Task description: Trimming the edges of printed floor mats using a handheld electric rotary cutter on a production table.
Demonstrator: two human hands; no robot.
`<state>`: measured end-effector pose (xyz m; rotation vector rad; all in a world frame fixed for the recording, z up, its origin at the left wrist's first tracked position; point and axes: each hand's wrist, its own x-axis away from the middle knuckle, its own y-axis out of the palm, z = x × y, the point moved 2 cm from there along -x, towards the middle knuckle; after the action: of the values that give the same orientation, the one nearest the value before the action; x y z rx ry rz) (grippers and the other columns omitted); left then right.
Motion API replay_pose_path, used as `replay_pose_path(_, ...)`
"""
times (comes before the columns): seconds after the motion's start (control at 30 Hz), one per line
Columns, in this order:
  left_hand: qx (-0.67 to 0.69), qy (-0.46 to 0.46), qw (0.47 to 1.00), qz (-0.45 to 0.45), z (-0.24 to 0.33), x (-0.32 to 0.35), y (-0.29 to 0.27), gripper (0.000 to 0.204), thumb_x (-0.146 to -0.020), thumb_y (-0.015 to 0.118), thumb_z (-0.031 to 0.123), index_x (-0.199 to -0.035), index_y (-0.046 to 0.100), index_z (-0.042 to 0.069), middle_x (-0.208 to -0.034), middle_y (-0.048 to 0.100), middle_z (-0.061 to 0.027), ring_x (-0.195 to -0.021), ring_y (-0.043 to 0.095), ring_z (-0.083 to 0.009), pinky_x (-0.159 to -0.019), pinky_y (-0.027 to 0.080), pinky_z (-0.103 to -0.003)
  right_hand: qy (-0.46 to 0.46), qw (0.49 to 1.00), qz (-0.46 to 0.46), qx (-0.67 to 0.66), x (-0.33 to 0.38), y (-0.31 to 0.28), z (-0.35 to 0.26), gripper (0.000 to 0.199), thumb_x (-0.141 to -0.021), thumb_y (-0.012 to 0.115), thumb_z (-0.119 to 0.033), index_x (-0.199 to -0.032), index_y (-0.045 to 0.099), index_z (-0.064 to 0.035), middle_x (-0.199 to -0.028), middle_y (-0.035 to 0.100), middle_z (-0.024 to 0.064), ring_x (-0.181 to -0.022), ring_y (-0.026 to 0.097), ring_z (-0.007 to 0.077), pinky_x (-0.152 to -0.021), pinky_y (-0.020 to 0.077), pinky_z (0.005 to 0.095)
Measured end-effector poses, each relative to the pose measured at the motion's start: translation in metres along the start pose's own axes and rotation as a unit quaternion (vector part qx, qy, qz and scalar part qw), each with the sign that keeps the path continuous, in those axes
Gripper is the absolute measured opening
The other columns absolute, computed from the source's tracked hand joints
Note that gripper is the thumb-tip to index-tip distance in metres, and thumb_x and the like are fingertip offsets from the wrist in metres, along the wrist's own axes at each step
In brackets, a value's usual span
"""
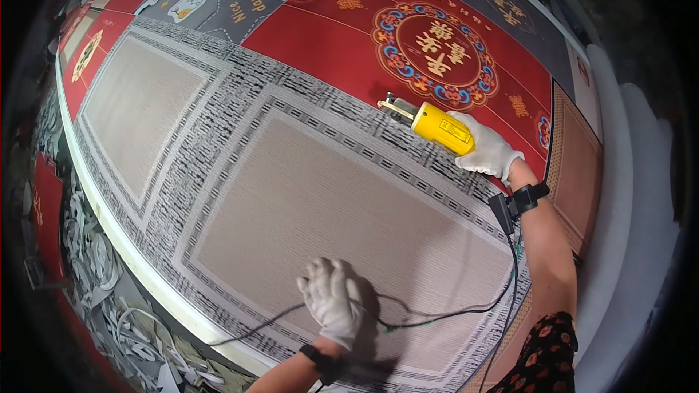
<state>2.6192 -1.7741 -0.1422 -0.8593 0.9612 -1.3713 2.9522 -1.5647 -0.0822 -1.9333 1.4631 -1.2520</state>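
My right hand (489, 149), in a pale work glove, is closed around the yellow body of a handheld electric cutter (443, 129). Its metal tip points left and lies along the seam between a grey-bordered beige mat panel (349, 204) and a red panel with a round ornament (435, 54). Over the near part of the beige panel is my gloved left hand (331, 302), fingers stretched out. A black cable (444, 315) passes beneath or behind this hand; whether the palm touches the cable is hidden.
A pale table edge (116, 236) curves along the left. Beyond it lie heaps of grey offcut strips (109, 291). Further printed panels, one grey with cartoon figures (218, 0), spread across the far side. Large pale rolls (619, 196) stand along the right.
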Motion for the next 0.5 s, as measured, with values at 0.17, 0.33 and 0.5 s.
replay_pose_path(0.17, 0.292, -0.043, 0.953, 0.062, -0.086, -0.081, -0.045, 0.023, -0.094, 0.055, 0.005, -0.115, 0.063, 0.0, -0.098, 0.066, -0.0167, -0.091, 0.064, -0.0304, -0.081, 0.051, -0.038, 0.029, 0.998, -0.019, -0.046, -0.027, 0.007, -0.042, 0.09, -0.068, 0.074, -0.012, -0.149, 0.035, -0.0093, -0.134, 0.057, 0.0167, -0.126, 0.054, 0.0302, -0.106, 0.0412, 0.0335)
replay_pose_path(0.33, -0.045, 0.035, 0.971, 0.23, -0.232, -0.252, -0.08, 0.032, -0.1, 0.053, 0.016, -0.129, 0.06, 0.005, -0.123, 0.063, -0.0182, -0.114, 0.059, -0.0326, -0.1, 0.044, -0.044, 0.052, 0.998, 0.002, 0.045, -0.05, 0.007, -0.09, 0.089, -0.069, 0.073, -0.012, -0.149, 0.035, -0.0097, -0.134, 0.058, 0.0157, -0.124, 0.056, 0.0297, -0.104, 0.0428, 0.0331)
replay_pose_path(0.5, -0.203, -0.066, 0.973, 0.091, -0.293, -0.307, -0.081, 0.046, -0.098, 0.048, 0.028, -0.14, 0.05, 0.01, -0.148, 0.045, -0.0147, -0.141, 0.037, -0.0303, -0.12, 0.019, -0.045, 0.059, 0.997, -0.024, 0.033, -0.081, 0.008, -0.135, 0.089, -0.068, 0.073, -0.012, -0.149, 0.035, -0.0108, -0.133, 0.058, 0.0158, -0.123, 0.056, 0.0295, -0.104, 0.0433, 0.0341)
